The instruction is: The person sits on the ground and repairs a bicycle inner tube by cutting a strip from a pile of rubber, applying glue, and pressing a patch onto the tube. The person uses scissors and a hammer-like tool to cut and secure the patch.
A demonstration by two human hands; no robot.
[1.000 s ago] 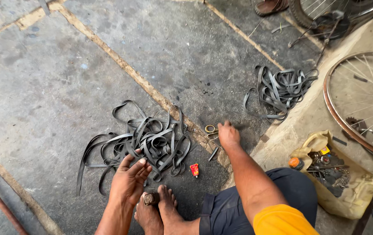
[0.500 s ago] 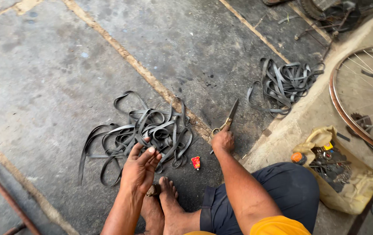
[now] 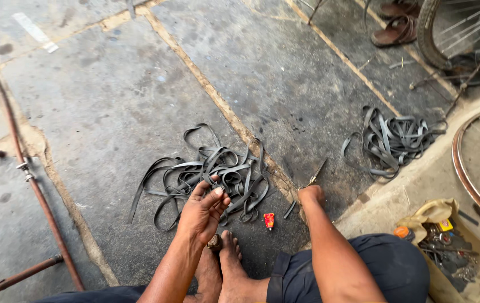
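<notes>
A tangle of black rubber strips lies on the stone floor in front of my bare feet. My left hand hovers at the near edge of that tangle, palm up, fingers loosely curled, holding nothing. To its right, my right hand is closed on the handles of a pair of scissors, whose blades point up and away. A small red tube lies on the floor between the two hands.
A second heap of black rubber strips lies further right. A bicycle wheel rim and a cloth bag of small tools sit on the raised slab at right. Sandals rest far back. Rusty metal rods run along the left.
My right hand has taken the scissors off the floor and now holds them blades up. My left hand has lifted from near my feet toward the rubber tangle.
</notes>
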